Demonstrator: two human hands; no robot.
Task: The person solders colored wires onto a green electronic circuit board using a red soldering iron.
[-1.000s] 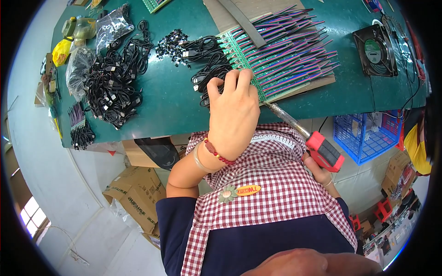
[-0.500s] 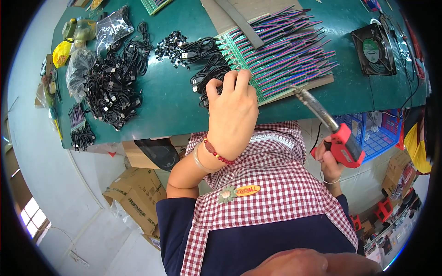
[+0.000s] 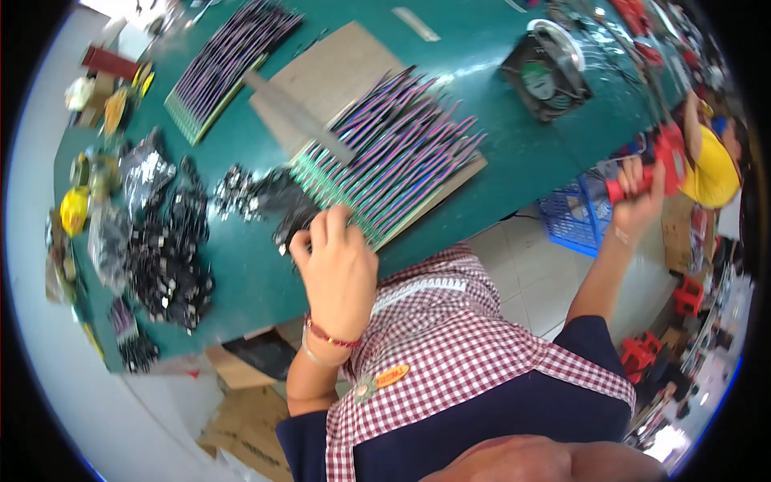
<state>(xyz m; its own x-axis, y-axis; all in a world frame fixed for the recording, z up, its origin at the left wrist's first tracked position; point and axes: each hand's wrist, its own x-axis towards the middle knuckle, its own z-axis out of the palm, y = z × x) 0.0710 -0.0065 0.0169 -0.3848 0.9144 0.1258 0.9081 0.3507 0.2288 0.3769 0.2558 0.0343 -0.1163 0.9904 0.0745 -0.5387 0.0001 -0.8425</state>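
Observation:
My left hand is closed at the near left corner of a green circuit board panel. Its fingers are bent and the fingertips hidden, so what they pinch cannot be made out. Beside them lie coiled black cables. Rows of thin multicoloured wires run rightward from the panel, and a flat metal strip rests across its far left part. Off to the right, my right hand grips a red pistol-shaped soldering iron, blurred, raised past the table's edge.
On the left sit a heap of black cables and plastic bags. Another wired panel lies at the back. A black fan stands back right, and a blue basket is below the edge. Someone in yellow is at far right.
My right hand has swung the soldering iron up and right, away from the wired panel. The whole view has turned and shifted. My left hand stays at the panel's edge.

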